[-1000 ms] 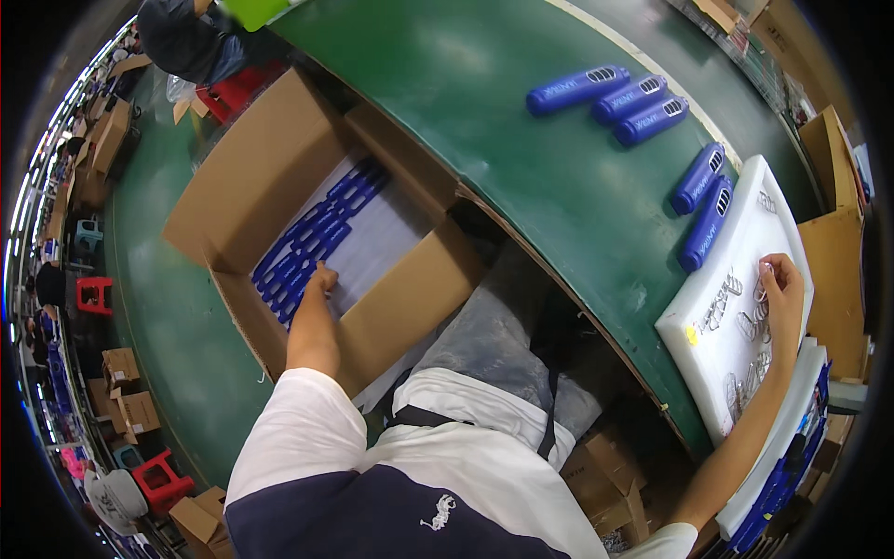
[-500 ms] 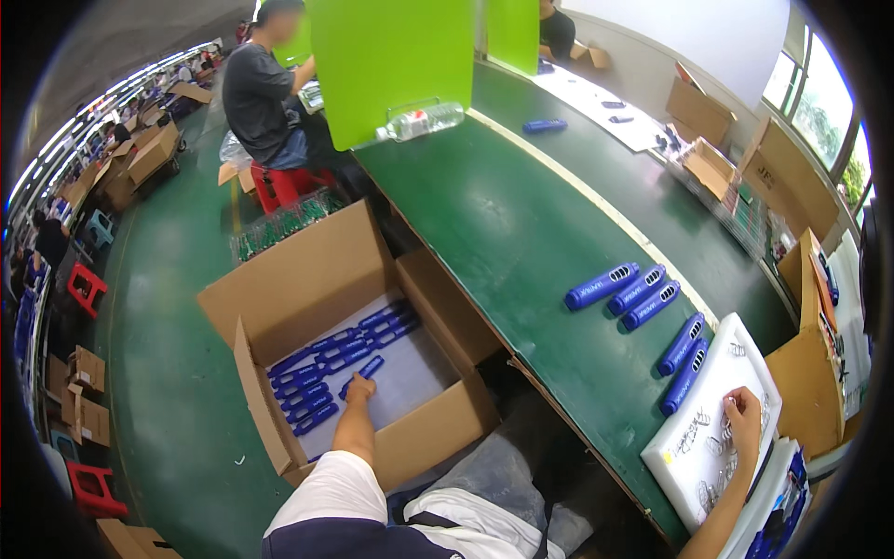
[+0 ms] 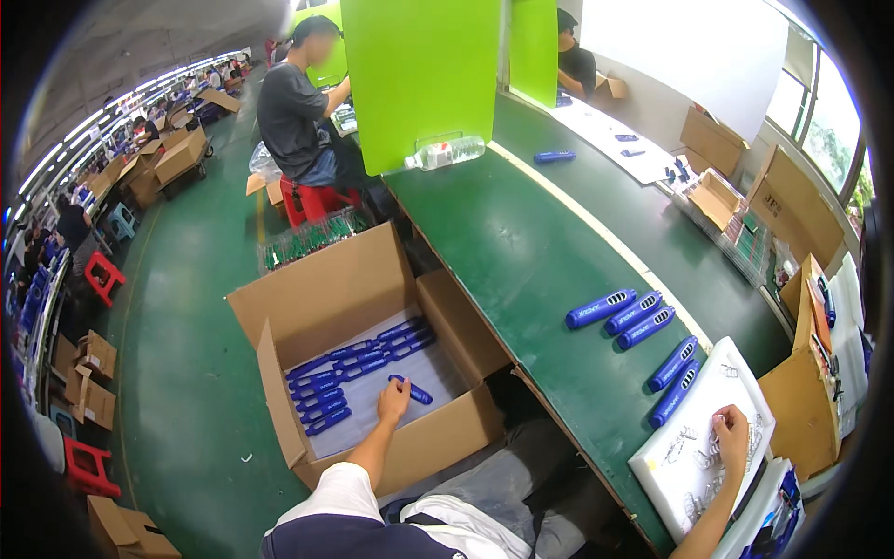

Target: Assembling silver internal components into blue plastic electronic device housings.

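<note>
— Biggest first?

— Big brown cardboard box (image 3: 307, 307), down on the floor, flaps open. Just right of it, the long green surface (image 3: 521, 252). Near the right end of that, a white foam tray (image 3: 694, 466).

— And inside the box?

— White sheet on the bottom. On it, a row of blue plastic pieces (image 3: 349, 373), side by side, each slanting from low left to high right.

— Which one matters now?

— The single blue piece (image 3: 414, 391), lying flat on the sheet, near the front wall of the box, just right of the row.

— Pointing which way?

— Long way from high left to low right. So, crossed against the row, not lined up with it. Can't tell which end is the slotted one.

— Hands?

— Left hand (image 3: 393, 401) reached down into the box, fingertips right at the near end of that piece. Touching, it seems. Clamped or loose? Can't tell from up here. Right hand (image 3: 731, 433) far off, resting on the white tray, fingers curled down. Holding something or not? Can't tell either.

— Which step, then?

— Looks like the pick from the box, just at the grab. Only a guess.

— Needed for a good grab?

— Probably fingers round the middle, across the short way, then a straight lift clear of the row and the front wall. Maybe a turn too, to match the blue pieces on the surface (image 3: 624, 312).
</note>
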`<state>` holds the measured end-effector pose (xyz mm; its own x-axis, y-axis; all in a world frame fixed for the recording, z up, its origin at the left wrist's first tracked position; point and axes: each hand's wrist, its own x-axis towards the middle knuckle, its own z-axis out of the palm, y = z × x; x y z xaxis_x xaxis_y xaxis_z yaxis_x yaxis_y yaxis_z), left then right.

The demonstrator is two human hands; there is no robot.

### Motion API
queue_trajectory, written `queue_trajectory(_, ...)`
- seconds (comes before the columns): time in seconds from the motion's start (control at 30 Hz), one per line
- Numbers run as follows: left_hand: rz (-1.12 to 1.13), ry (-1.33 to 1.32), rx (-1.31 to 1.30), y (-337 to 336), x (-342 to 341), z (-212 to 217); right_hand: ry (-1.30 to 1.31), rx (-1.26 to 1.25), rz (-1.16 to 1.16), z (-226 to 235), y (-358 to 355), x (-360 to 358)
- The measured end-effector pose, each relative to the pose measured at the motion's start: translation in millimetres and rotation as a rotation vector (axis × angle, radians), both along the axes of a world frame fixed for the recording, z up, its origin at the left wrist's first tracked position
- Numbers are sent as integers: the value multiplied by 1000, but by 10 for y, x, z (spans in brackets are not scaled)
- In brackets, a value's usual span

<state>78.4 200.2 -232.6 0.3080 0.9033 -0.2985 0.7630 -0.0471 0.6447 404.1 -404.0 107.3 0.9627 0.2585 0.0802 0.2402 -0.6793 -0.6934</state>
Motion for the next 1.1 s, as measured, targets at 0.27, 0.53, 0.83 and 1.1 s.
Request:
queue_trajectory(0.27, 31, -418, -300, -277, -61, 84, -20, 34, -10, 3, 63, -83)
queue_trajectory(0.53, -57, -384, -29, -602, -222, 130, -144, 7, 29, -112, -32, -62)
queue_trajectory(0.83, -139, -653, -115, -964, -810, 726, -292, -33, 101, -347, -277, 207)
queue_trajectory(1.1, -523, -761, -326, -1139, -823, 960, -241, -76, -19, -267, -17, 157)
